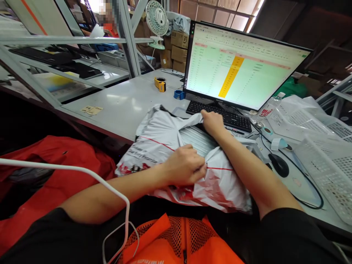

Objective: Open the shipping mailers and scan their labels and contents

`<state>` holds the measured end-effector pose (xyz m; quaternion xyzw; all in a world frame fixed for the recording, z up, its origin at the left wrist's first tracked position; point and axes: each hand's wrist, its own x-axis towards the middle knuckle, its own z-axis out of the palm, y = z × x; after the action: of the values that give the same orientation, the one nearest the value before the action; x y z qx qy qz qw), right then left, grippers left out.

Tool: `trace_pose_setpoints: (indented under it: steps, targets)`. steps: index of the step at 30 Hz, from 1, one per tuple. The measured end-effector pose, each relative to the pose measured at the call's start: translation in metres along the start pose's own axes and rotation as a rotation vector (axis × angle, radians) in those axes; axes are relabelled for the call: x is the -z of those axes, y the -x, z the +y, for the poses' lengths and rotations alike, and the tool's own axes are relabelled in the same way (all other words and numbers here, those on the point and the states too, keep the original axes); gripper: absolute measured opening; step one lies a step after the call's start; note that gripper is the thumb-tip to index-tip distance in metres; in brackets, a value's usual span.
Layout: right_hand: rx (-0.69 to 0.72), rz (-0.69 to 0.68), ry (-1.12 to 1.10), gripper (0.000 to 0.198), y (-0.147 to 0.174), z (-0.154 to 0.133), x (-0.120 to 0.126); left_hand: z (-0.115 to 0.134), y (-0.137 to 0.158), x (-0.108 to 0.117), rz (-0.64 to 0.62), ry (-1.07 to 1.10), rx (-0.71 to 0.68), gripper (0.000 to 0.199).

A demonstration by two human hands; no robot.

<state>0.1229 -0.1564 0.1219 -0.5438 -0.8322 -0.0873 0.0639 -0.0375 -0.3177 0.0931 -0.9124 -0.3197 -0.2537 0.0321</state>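
Note:
A large white plastic mailing bag with a red line and dark print lies at the desk's front edge, torn open in the middle. Through the opening shows a stack in clear, shiny wrapping; what it is I cannot make out. My left hand is closed on the near edge of the opening. Its fingers curl around the plastic. On the far edge, close to the keyboard, my right hand pinches the bag's plastic. Both edges are held apart.
Behind the bag stand a keyboard and a monitor. To the right are a mouse, its cable and white plastic baskets. Tape rolls sit at the back. A white cable crosses at left, before red fabric.

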Motion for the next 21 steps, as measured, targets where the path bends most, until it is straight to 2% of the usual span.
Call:
trace_pose_setpoints:
  steps: [4,7,11,13,14,16,18,19,21]
  targets:
    - [-0.221,0.091,0.045,0.037,-0.04,0.052,0.007,0.03,0.034,0.006,0.101,-0.026,-0.017,0.042]
    - [-0.313,0.097,0.02,0.034,-0.059,0.069,0.005,0.037,0.072,0.018,0.108,-0.028,0.038,0.043]
    - [-0.348,0.115,-0.09,0.029,-0.076,0.044,0.002,0.02,0.097,0.026,0.062,-0.036,0.189,0.044]
    - [-0.253,0.066,-0.19,0.028,-0.081,0.023,0.012,0.006,0.092,0.026,0.039,-0.125,0.279,0.037]
    - [-0.163,0.022,-0.253,0.036,-0.08,0.016,0.021,-0.001,0.087,0.026,0.033,-0.174,0.312,0.03]
    - [0.032,-0.015,-0.39,0.055,-0.067,0.013,0.045,-0.01,0.071,0.025,0.025,-0.221,0.335,0.021]
    - [0.126,0.105,-0.5,0.06,-0.034,0.029,0.068,-0.014,0.057,0.022,0.007,-0.19,0.296,0.029]
    - [0.107,0.223,-0.526,0.056,-0.01,0.043,0.076,-0.015,0.051,0.019,-0.011,-0.169,0.269,0.034]
    - [-0.034,0.424,-0.486,0.046,0.052,0.08,0.077,-0.016,0.044,0.012,-0.047,-0.158,0.239,0.049]
